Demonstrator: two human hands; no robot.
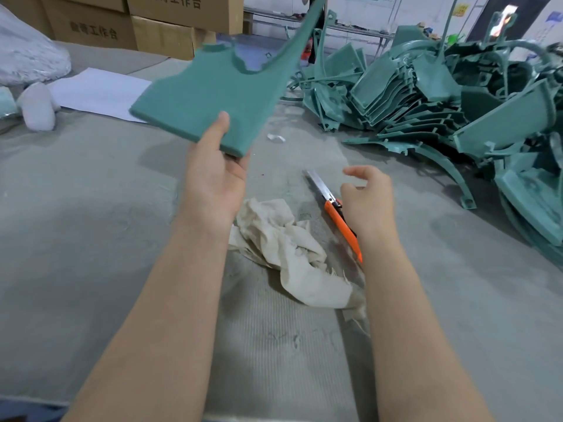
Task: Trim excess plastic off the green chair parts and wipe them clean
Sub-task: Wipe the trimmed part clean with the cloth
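The left hand [213,178] holds a flat green plastic chair part [219,92] with a ragged upper edge, raised above the grey covered counter [91,239]. It grips the part at its nearest corner: the thumb lies flat on the top face, and the fingers [240,166] are curled underneath, mostly hidden by the panel. From that corner the part slopes up and away from the hand, and a thin arm of it runs out of the top of the view.

The right hand [368,202] is low over the counter with its fingers loosely curled and apart from the thumb, holding nothing. It is just over the handle of an orange utility knife [344,226] lying with its blade out; whether it touches the knife cannot be told. A crumpled off-white cloth [283,248] lies between the forearms, next to the knife. A heap of green plastic chair parts [426,95] is piled at the right.
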